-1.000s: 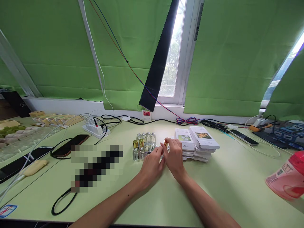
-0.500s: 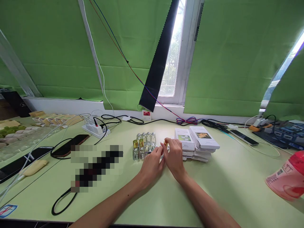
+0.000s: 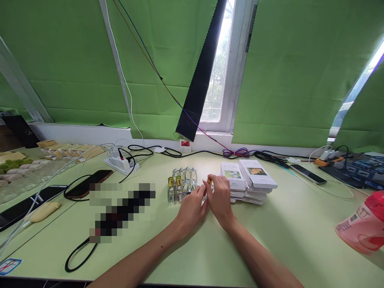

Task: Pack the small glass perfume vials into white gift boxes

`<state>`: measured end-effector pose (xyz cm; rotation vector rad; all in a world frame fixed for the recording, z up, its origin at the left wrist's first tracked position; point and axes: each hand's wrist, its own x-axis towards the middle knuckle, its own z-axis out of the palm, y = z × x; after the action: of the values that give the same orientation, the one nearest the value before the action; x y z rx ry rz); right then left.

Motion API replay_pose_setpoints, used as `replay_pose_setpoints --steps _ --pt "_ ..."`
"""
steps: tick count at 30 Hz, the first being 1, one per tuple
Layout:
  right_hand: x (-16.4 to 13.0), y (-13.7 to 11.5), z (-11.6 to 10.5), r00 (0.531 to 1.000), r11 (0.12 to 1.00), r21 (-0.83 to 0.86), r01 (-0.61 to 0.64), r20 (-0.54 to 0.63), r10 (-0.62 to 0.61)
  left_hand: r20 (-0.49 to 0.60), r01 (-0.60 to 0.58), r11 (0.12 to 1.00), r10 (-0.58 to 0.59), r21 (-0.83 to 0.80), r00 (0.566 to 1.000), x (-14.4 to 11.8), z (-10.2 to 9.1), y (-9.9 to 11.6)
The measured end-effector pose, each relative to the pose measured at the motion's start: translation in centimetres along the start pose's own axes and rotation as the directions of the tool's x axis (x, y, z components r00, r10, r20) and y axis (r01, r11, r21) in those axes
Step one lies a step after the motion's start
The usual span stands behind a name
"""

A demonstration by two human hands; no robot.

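My right hand [image 3: 219, 197] is closed with its fingertips pinched round a gold cap [image 3: 209, 181]. Right beside it, my left hand [image 3: 192, 206] is closed about the small glass bottle below that cap; most of this bottle is hidden by my fingers. To the left of my hands, small clear glass bottles [image 3: 185, 176] stand upright in close rows. Two bottles at the near left wear gold caps [image 3: 175, 181]. Just past my right hand lie stacks of flat white boxes [image 3: 258, 178] with flower pictures on top.
A power strip [image 3: 118, 163] with cables, phones [image 3: 90, 184] and a blurred-out dark object [image 3: 123, 212] lie to the left. Farther right are another phone [image 3: 308, 174] and a pink container with a red lid [image 3: 361, 228]. Black cable [image 3: 207, 152] runs along the wall.
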<state>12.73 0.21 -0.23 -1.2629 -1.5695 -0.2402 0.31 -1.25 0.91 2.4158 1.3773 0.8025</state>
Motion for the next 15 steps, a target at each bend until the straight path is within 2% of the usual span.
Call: replay_pose_setpoints --steps 15 --pt "0.02 -0.07 0.0 1.0 1.0 0.028 -0.002 0.0 0.002 0.006 -0.002 1.0 0.002 -0.013 1.0 -0.06 0.1 -0.14"
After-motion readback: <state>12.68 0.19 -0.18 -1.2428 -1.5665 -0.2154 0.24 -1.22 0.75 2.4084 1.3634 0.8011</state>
